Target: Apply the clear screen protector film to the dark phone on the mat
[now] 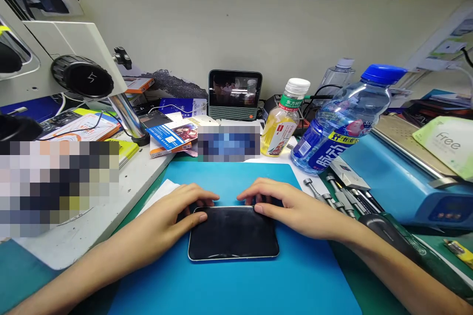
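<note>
Forearms angled inward, left hand (176, 207) and right hand (292, 206) gripping far edge of phone (232, 235).

Both hands rest on the far edge of a phone (233, 233), the left hand (173, 211) at its left corner and the right hand (291, 206) at its right corner. The phone lies flat on a mat (236, 285), which lies on the counter (18, 275). A sheet of paper (162, 191) lies just left of the left hand. Screwdrivers (340, 197) lie just right of the right hand, with a machine (406, 182) farther right. Behind the hands stands a small screen (235, 94). Two bottles (283, 120) stand behind the right hand. A microscope (74, 59) stands behind and left of the left hand.
</note>
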Action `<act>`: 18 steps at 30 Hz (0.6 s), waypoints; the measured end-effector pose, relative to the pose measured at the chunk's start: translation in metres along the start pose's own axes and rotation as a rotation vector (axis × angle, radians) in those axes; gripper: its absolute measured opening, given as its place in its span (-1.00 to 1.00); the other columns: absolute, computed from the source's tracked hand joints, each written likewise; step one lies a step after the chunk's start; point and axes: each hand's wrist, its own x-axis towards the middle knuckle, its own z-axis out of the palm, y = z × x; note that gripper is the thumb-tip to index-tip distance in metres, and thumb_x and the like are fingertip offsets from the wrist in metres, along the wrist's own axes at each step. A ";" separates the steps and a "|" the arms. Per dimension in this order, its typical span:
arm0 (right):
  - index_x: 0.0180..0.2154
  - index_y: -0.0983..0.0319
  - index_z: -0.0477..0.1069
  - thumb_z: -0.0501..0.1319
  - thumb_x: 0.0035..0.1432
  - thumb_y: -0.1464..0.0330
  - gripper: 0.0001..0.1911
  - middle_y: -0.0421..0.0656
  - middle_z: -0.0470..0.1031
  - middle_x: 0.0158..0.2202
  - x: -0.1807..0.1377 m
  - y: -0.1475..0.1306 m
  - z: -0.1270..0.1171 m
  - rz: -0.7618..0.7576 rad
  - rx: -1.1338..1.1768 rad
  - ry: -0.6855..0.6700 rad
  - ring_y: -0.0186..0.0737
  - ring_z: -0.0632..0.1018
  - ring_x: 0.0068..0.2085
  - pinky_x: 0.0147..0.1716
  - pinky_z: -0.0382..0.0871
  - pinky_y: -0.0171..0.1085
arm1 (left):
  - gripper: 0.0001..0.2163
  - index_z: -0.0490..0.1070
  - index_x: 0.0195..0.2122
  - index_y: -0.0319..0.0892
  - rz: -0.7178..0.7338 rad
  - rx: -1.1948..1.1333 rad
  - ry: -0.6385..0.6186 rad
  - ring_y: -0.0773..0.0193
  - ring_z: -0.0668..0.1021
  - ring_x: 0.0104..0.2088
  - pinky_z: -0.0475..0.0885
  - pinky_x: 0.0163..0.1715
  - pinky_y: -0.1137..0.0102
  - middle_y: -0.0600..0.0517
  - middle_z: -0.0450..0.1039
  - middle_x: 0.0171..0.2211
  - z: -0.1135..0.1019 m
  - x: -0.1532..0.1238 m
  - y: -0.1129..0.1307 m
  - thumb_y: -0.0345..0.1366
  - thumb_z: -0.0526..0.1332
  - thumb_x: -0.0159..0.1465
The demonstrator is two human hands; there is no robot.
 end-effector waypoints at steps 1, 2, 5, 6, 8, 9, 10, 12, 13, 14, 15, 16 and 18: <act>0.20 0.12 0.63 0.23 0.53 0.17 -0.64 -0.08 0.64 0.11 0.000 0.001 -0.001 -0.005 0.005 -0.007 -0.05 0.60 0.06 0.16 0.44 -0.06 | -0.73 0.59 0.24 0.16 0.011 -0.001 0.007 0.08 0.64 0.20 0.54 0.21 0.25 0.07 0.65 0.17 0.002 0.002 0.000 -0.12 0.22 0.59; 0.20 0.11 0.63 0.24 0.52 0.17 -0.64 -0.09 0.65 0.10 0.000 0.002 -0.002 -0.008 0.011 -0.016 -0.06 0.61 0.04 0.14 0.45 -0.07 | -0.74 0.61 0.21 0.16 0.016 -0.005 0.012 0.08 0.64 0.17 0.53 0.19 0.25 0.07 0.65 0.14 0.003 0.004 0.001 -0.14 0.21 0.59; 0.20 0.10 0.64 0.25 0.51 0.18 -0.65 -0.12 0.68 0.10 0.000 0.004 -0.007 -0.012 0.025 -0.039 -0.08 0.62 0.01 0.11 0.46 -0.10 | -0.77 0.64 0.13 0.13 0.015 -0.021 0.023 0.10 0.65 0.08 0.52 0.10 0.27 0.07 0.67 0.06 0.005 0.007 0.000 -0.19 0.22 0.57; 0.20 0.10 0.64 0.25 0.51 0.19 -0.65 -0.12 0.68 0.10 0.000 0.004 -0.009 -0.013 0.027 -0.047 -0.09 0.62 0.02 0.11 0.46 -0.10 | -0.78 0.64 0.10 0.12 0.015 -0.020 0.030 0.10 0.65 0.07 0.51 0.08 0.27 0.07 0.66 0.04 0.005 0.008 -0.001 -0.20 0.21 0.56; 0.21 0.09 0.65 0.25 0.52 0.20 -0.65 -0.12 0.69 0.12 -0.001 0.003 -0.011 -0.012 0.032 -0.061 -0.08 0.63 0.05 0.13 0.46 -0.11 | -0.78 0.65 0.06 0.10 0.019 -0.012 0.048 0.10 0.63 0.04 0.48 0.06 0.27 0.07 0.66 -0.01 0.007 0.008 -0.002 -0.22 0.20 0.57; 0.21 0.09 0.65 0.24 0.52 0.21 -0.65 -0.12 0.68 0.14 -0.001 0.002 -0.013 -0.012 0.034 -0.068 -0.08 0.63 0.08 0.14 0.46 -0.11 | -0.78 0.65 0.05 0.10 0.023 -0.006 0.057 0.10 0.62 0.02 0.46 0.04 0.27 0.07 0.65 -0.04 0.008 0.008 -0.002 -0.22 0.19 0.57; 0.21 0.10 0.65 0.24 0.52 0.22 -0.64 -0.11 0.68 0.15 -0.001 0.001 -0.013 -0.012 0.036 -0.074 -0.08 0.63 0.11 0.17 0.46 -0.11 | -0.77 0.66 0.04 0.09 0.028 0.000 0.063 0.10 0.62 0.01 0.45 0.03 0.27 0.06 0.64 -0.06 0.009 0.008 -0.002 -0.23 0.18 0.57; 0.23 0.10 0.65 0.22 0.53 0.23 -0.63 -0.11 0.68 0.18 -0.002 0.000 -0.015 -0.009 0.040 -0.084 -0.07 0.63 0.16 0.21 0.45 -0.11 | -0.75 0.66 0.04 0.09 0.037 0.011 0.068 0.11 0.61 -0.02 0.44 0.00 0.27 0.06 0.63 -0.10 0.009 0.007 -0.002 -0.25 0.16 0.58; 0.23 0.10 0.64 0.22 0.53 0.24 -0.63 -0.11 0.68 0.19 -0.003 -0.001 -0.015 -0.007 0.042 -0.087 -0.07 0.63 0.17 0.22 0.45 -0.10 | -0.74 0.67 0.04 0.08 0.041 0.014 0.065 0.11 0.61 -0.03 0.44 0.00 0.27 0.05 0.63 -0.10 0.008 0.007 -0.001 -0.25 0.15 0.58; 0.24 0.10 0.64 0.21 0.53 0.23 -0.62 -0.11 0.68 0.19 -0.003 -0.001 -0.015 -0.005 0.043 -0.088 -0.06 0.63 0.17 0.22 0.46 -0.10 | -0.73 0.67 0.04 0.08 0.044 0.017 0.059 0.11 0.61 -0.03 0.44 0.00 0.27 0.05 0.64 -0.10 0.007 0.007 -0.001 -0.26 0.14 0.58; 0.24 0.10 0.64 0.21 0.53 0.23 -0.62 -0.10 0.68 0.19 -0.003 -0.001 -0.015 -0.003 0.044 -0.088 -0.06 0.63 0.17 0.22 0.47 -0.09 | -0.73 0.67 0.03 0.07 0.047 0.019 0.051 0.11 0.62 -0.04 0.45 0.00 0.27 0.05 0.64 -0.10 0.006 0.007 0.000 -0.27 0.14 0.58; 0.24 0.10 0.63 0.21 0.53 0.22 -0.62 -0.10 0.68 0.18 -0.003 -0.001 -0.015 -0.001 0.043 -0.086 -0.05 0.64 0.16 0.22 0.47 -0.08 | -0.72 0.68 0.03 0.06 0.050 0.020 0.042 0.11 0.63 -0.04 0.46 0.00 0.27 0.04 0.65 -0.10 0.004 0.008 0.001 -0.28 0.13 0.58; 0.24 0.09 0.64 0.22 0.54 0.20 -0.62 -0.10 0.68 0.19 -0.002 -0.001 -0.015 0.000 0.039 -0.083 -0.03 0.64 0.17 0.23 0.47 -0.05 | -0.71 0.68 0.02 0.04 0.055 0.022 0.022 0.11 0.64 -0.04 0.48 0.02 0.27 0.03 0.66 -0.09 0.002 0.008 0.002 -0.30 0.12 0.59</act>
